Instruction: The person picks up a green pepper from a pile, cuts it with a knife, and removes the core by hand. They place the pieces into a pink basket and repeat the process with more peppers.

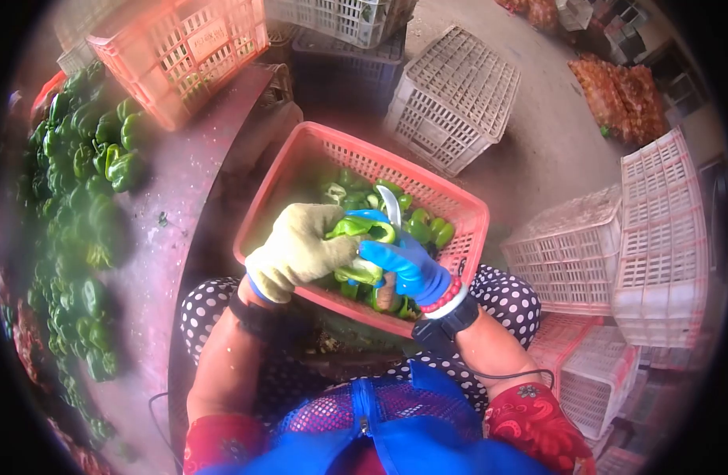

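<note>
My left hand (296,249), in a cream glove, is closed around a green bell pepper (360,228) that is cut open, its hollow inside showing. A paler piece of pepper (360,272) shows just under the fingers. My right hand (403,257), in a blue glove, grips a knife; its curved blade (391,207) points up past the pepper, and its brown handle (386,293) sticks out below the hand. The right thumb touches the pepper's edge. Both hands are above a pink plastic basket (364,146) holding several green peppers (419,229).
On my left, a table (162,261) bears a long heap of green peppers (98,214) and an orange crate (182,59). Pale crates stand ahead (455,95) and are stacked on my right (661,237). Filled orange-brown net sacks (621,99) lie at the far right.
</note>
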Action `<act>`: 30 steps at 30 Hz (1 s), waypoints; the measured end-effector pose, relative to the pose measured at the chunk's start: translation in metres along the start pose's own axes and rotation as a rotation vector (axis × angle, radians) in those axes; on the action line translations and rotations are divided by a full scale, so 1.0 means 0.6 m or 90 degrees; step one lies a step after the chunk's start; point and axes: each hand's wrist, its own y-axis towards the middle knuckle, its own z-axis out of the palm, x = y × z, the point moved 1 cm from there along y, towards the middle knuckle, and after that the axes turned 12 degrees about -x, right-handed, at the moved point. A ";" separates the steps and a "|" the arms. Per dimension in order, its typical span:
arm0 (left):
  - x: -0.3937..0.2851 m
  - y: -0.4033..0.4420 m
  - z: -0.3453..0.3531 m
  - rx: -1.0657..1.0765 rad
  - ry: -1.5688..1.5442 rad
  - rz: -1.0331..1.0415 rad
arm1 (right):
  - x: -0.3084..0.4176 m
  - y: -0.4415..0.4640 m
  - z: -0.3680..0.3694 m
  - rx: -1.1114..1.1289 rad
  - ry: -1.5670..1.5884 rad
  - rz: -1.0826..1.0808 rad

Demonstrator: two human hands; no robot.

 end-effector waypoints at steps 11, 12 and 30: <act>0.024 0.010 0.008 0.054 -0.294 -0.101 | -0.055 0.016 -0.022 0.043 0.318 0.178; 0.044 0.014 0.010 0.060 -0.267 -0.084 | -0.051 0.013 -0.021 0.033 0.323 0.183; -0.003 -0.037 -0.102 -0.351 -0.208 0.033 | 0.002 0.042 -0.096 -0.223 -0.795 -0.267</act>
